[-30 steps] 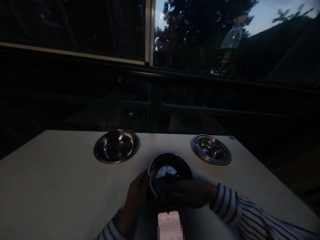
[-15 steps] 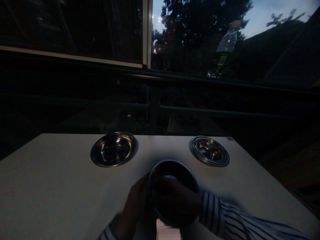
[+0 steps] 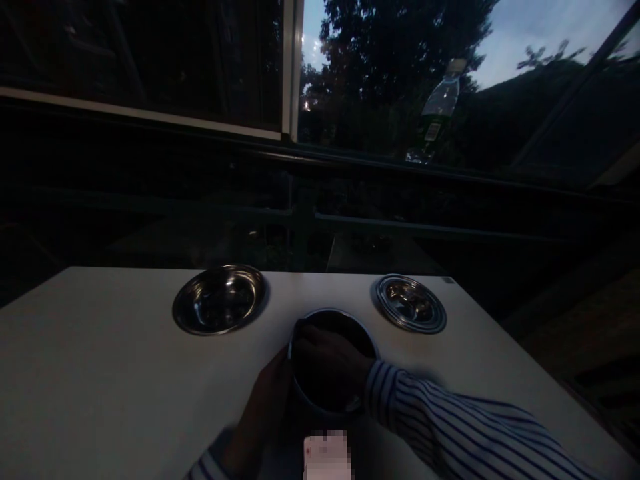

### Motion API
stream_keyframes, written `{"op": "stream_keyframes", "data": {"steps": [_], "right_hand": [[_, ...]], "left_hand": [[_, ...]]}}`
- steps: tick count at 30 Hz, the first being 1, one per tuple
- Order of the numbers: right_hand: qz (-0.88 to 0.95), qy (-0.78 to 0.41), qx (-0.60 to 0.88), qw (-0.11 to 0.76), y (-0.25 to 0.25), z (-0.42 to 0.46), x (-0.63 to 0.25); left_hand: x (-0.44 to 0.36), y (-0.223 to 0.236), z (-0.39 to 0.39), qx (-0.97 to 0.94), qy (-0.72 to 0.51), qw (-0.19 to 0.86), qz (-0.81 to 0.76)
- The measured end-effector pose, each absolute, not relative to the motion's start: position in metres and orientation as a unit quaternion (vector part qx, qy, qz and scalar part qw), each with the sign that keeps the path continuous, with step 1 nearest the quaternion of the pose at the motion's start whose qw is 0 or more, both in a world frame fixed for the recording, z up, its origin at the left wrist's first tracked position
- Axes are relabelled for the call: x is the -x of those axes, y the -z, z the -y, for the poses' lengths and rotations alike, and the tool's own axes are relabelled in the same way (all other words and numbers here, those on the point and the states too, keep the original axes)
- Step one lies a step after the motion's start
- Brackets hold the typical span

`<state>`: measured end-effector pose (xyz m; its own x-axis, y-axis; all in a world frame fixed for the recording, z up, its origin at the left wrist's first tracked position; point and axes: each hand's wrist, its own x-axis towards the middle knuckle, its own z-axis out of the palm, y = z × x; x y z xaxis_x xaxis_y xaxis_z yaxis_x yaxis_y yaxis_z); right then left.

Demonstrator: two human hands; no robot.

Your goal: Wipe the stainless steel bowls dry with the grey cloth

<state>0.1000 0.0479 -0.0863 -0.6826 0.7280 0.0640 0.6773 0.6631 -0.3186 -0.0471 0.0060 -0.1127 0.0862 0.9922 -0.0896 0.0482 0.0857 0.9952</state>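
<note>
A deep round metal bowl point(image 3: 369, 337) stands tilted a little toward me near the front of the white table. My left hand point(image 3: 267, 393) grips its left side, with fingertips hidden behind the wall. Inside the bowl is my right hand point(image 3: 330, 357), its fingers bent against the inner left wall near the rim. Under those fingers is what looks like a dark cloth point(image 3: 301, 325), mostly hidden by the hand and dim light. The bowl's bottom is in deep shadow.
A wide shallow metal basin point(image 3: 220, 300) lies at the table's far left. Stacked metal plates point(image 3: 411, 304) are at the far right. A pale phone-like object point(image 3: 326, 457) shows at the bottom edge. Behind the white table point(image 3: 100, 373), a plastic bottle point(image 3: 440, 103) stands by the window.
My right hand has moved from the bowl's near rim into the bowl and up to its left inner wall. The bowl shifted toward me, then back. My left hand keeps its hold.
</note>
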Motion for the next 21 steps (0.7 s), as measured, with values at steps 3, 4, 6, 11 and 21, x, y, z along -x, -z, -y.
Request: {"op": "stream_keyframes", "data": {"steps": [3,4,6,11,21], "right_hand": [[0.920,-0.060,0.383,0.049,0.082,-0.063,-0.109],[0.920,-0.036,0.389,0.038,0.082,-0.068,-0.114],[0.918,0.002,0.397,0.018,0.082,-0.075,-0.124],[0.948,0.043,0.314,-0.018,0.086,-0.076,-0.116],[0.955,0.100,0.277,-0.041,0.083,-0.096,-0.147]], "left_hand": [[0.049,0.112,-0.006,-0.521,-0.437,0.525,-0.512],[0.049,0.112,-0.006,-0.523,-0.437,0.522,-0.513],[0.048,0.113,-0.006,-0.528,-0.436,0.518,-0.513],[0.047,0.115,-0.007,-0.540,-0.432,0.497,-0.525],[0.056,0.111,-0.011,-0.528,-0.446,0.496,-0.526]]}}
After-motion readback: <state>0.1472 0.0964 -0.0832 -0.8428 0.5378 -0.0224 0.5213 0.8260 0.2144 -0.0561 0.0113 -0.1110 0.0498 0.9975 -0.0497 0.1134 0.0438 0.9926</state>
